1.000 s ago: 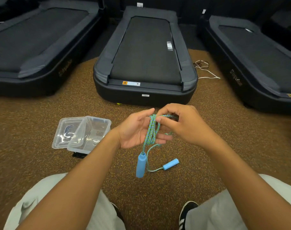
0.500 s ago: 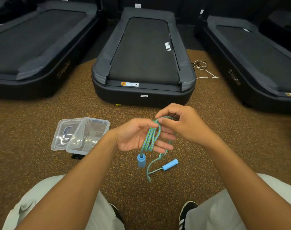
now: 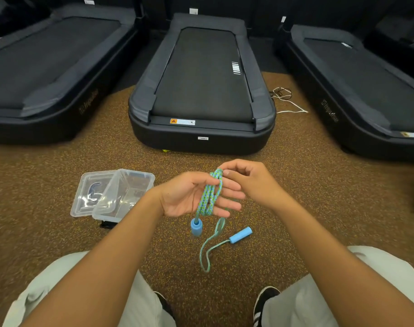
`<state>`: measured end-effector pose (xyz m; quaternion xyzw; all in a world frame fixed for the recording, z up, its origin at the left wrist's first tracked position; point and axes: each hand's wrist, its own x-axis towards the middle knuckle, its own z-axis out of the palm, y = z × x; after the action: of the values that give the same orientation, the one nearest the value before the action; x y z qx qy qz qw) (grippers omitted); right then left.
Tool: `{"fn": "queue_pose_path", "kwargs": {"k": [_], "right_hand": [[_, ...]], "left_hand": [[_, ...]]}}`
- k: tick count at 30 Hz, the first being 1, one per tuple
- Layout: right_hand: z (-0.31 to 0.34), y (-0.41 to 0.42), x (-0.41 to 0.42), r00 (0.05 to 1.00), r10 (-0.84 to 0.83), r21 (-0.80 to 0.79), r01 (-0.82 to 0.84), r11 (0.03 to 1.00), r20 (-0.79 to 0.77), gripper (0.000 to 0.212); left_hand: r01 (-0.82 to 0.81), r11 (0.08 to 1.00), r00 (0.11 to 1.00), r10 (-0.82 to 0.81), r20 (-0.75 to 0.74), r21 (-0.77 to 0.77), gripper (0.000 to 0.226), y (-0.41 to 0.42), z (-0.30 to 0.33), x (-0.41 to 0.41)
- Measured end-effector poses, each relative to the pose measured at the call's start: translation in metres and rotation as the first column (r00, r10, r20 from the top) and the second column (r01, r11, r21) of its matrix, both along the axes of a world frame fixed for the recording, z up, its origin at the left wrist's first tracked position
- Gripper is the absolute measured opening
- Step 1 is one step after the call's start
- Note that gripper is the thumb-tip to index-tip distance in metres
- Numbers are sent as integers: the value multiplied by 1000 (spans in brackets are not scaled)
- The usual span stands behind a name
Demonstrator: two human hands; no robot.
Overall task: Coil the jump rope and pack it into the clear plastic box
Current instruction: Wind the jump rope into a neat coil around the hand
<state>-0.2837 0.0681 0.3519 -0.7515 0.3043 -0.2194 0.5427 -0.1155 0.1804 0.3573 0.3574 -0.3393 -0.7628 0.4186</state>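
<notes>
coiling under way, box not yet used

the left hand [image 3: 191, 197], palm up with straight fingers, carries turns of the jump rope [image 3: 209, 197]; the right hand [image 3: 246, 180] pinches the top loop. the coil runs near-to-far across the palm. one handle [image 3: 196, 227] hangs down, the other [image 3: 240, 234] points right and away. next, i judge: wind in the slack tail, then reach left to the clear plastic box [image 3: 123, 194] on the floor.

Another rope [image 3: 209, 197] loop over fingers [image 3: 227, 195]
</notes>
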Motion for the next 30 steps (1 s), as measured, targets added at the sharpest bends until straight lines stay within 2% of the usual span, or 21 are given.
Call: {"fn": "queue_pose_path", "kwargs": {"k": [4,6,10,13,16,23,30], "right_hand": [[-18,7,7,1000,-8,161,10,987,-12,21],[-26,15,9,999,27,162,-24,986,-21,25],[-34,34,17,994,56,108,-46,993,-94,29],[-43,45,24,983,89,61,-80,995,-161,6],[-52,49,25,961,132,18,-131,991,-242,19],[-32,58,21,925,164,-157,-229,961,-344,21],[0,60,12,935,133,-334,-247,910,-330,20]], "left_hand": [[-21,1000,999,20,-47,-11,45,0,1,1],[-47,999,996,46,-80,-11,46,-1,0,0],[-141,990,979,135,-154,-25,47,-3,-4,1],[-213,976,961,200,-193,-52,49,-5,-8,4],[-274,960,944,256,-208,-63,50,-8,-11,7],[-393,917,912,380,-157,-63,47,-7,-11,17],[-467,883,879,456,-141,-51,44,-9,-10,25]]}}
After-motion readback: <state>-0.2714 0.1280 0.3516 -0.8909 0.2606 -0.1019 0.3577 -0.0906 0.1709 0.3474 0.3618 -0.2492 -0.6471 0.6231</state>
